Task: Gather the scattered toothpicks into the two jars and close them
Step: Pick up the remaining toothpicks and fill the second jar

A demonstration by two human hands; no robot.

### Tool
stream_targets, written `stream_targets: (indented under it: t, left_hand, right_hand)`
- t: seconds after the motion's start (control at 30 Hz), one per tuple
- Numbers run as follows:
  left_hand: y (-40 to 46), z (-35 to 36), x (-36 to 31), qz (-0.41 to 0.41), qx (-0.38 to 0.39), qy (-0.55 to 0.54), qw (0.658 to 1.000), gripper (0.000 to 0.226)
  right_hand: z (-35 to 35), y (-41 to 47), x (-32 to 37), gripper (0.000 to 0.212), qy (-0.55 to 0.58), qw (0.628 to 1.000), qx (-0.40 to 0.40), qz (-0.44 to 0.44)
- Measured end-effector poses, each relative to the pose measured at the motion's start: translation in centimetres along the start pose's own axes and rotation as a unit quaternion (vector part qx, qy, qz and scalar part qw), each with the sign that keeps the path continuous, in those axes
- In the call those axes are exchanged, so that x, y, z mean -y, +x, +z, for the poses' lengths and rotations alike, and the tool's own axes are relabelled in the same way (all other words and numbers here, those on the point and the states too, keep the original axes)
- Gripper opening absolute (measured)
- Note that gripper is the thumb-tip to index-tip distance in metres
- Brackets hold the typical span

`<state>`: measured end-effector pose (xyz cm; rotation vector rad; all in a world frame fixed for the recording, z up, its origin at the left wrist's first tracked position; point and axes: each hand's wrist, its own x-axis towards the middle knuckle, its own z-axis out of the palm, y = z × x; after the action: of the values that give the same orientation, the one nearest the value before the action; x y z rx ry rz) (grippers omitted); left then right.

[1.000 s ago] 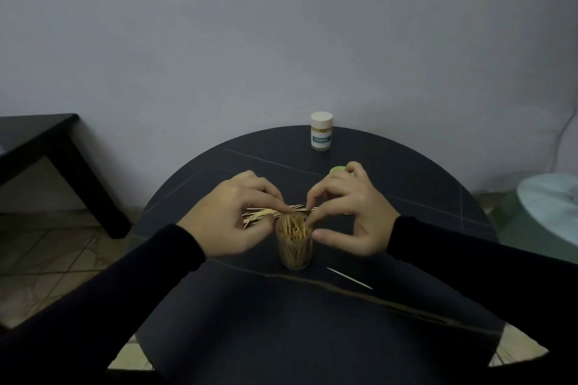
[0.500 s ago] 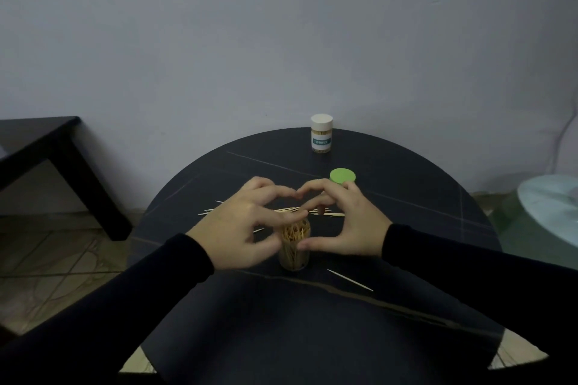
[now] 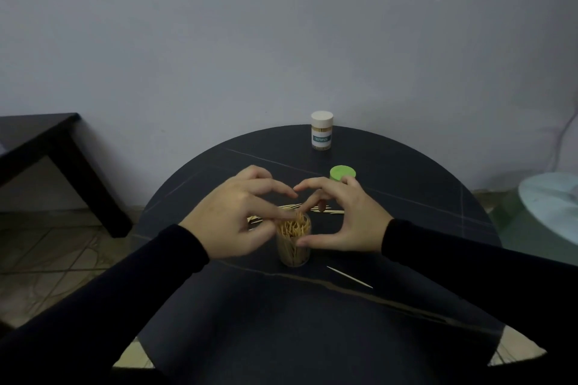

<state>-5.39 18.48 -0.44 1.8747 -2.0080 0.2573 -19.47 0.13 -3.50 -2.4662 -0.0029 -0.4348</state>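
The open jar (image 3: 293, 241) stands upright near the middle of the round table (image 3: 406, 184), packed nearly full of toothpicks. The left hand (image 3: 231, 222) sits at the jar's left rim, fingers curled; whether they pinch any picks I cannot tell. The right hand (image 3: 341, 219) arches over the jar, its thumb against the jar's right wall and its fingertips reaching down beyond the jar to the loose picks (image 3: 312, 211) lying just behind it, holding nothing that shows.

To do this step well, rake those picks together so they lie parallel, pinch the bundle near its middle, then tip it upright and feed it in while the thumb steadies the jar. One stray pick (image 3: 348, 276) lies just right of the jar. The green lid (image 3: 342, 172) waits behind the jar, the capped jar (image 3: 321, 130) farther behind.
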Motion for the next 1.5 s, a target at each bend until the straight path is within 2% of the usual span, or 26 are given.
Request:
stream_targets:
  t: [0.1,0.2,0.27,0.4,0.57,0.73,0.87,0.93,0.97,1.03,1.07,1.13,1.2,1.23,1.33,1.4,1.5]
  left_hand:
    - [-0.1,0.5,-0.1,0.016,0.032,0.006,0.999,0.036]
    - [0.2,0.6,-0.2,-0.008,-0.027,0.007,1.0,0.04]
    - [0.3,0.4,-0.2,-0.035,-0.034,-0.01,0.999,0.046]
    - [0.0,0.9,0.0,-0.033,0.078,-0.019,0.996,0.049]
    - [0.3,0.7,0.1,-0.033,-0.009,-0.028,0.999,0.051]
    - [0.1,1.3,-0.2,-0.027,0.059,-0.011,0.998,0.053]
    - [0.2,0.9,0.0,-0.028,0.006,-0.017,0.999,0.048]
    - [0.2,0.8,0.2,-0.066,-0.037,-0.005,0.997,0.047]
    - [0.2,0.8,0.3,-0.1,-0.058,0.005,0.993,0.045]
    - [0.1,0.9,0.8,-0.172,-0.067,0.028,0.982,0.034]
    - [0.0,1.0,1.3,-0.2,-0.035,0.043,0.978,0.028]
    - [-0.3,1.3,2.3,-0.246,0.086,0.066,0.963,0.03]
    - [-0.4,1.6,2.9,-0.284,0.181,0.055,0.94,0.039]
    - [-0.5,1.9,3.1,-0.294,0.196,0.05,0.934,0.042]
    - [-0.4,2.6,3.6,-0.304,0.173,0.06,0.935,0.045]
    - [-0.3,3.0,3.8,-0.305,0.157,0.066,0.937,0.046]
    - [-0.1,3.8,3.8,-0.295,0.149,0.077,0.941,0.045]
  right_hand:
    - [0.1,-0.1,0.0,0.069,-0.003,1.0,-0.002,-0.001]
    - [0.2,-0.1,0.0,0.071,-0.003,1.0,-0.003,-0.003]
    - [0.2,-0.1,-0.1,0.072,0.0,1.0,-0.004,-0.002]
    - [0.1,-0.1,-0.1,0.074,-0.005,1.0,-0.003,-0.001]
    - [0.1,0.1,-0.4,0.075,-0.015,1.0,0.005,-0.006]
    - [-0.1,0.1,-0.6,0.076,-0.014,1.0,0.014,-0.017]
    - [-1.4,0.5,-0.3,0.069,-0.071,0.995,0.047,-0.044]
    - [-2.6,0.9,-0.2,0.056,-0.119,0.988,0.087,-0.046]
    - [-3.3,1.1,0.1,0.052,-0.158,0.978,0.134,-0.028]
    - [-4.0,1.4,0.8,0.05,-0.25,0.931,0.262,0.044]
    - [-4.0,1.4,1.1,0.048,-0.276,0.903,0.318,0.084]
    - [-3.6,1.5,1.5,0.036,-0.289,0.872,0.374,0.123]
    - [-3.1,1.6,1.5,0.027,-0.28,0.866,0.39,0.137]
    - [-3.0,1.7,1.4,0.024,-0.267,0.867,0.394,0.147]
    - [-3.2,1.6,1.0,0.022,-0.219,0.877,0.39,0.174]
    - [-3.3,1.6,0.9,0.032,-0.204,0.884,0.381,0.179]
    - [-3.0,1.7,1.3,0.037,-0.2,0.869,0.412,0.185]
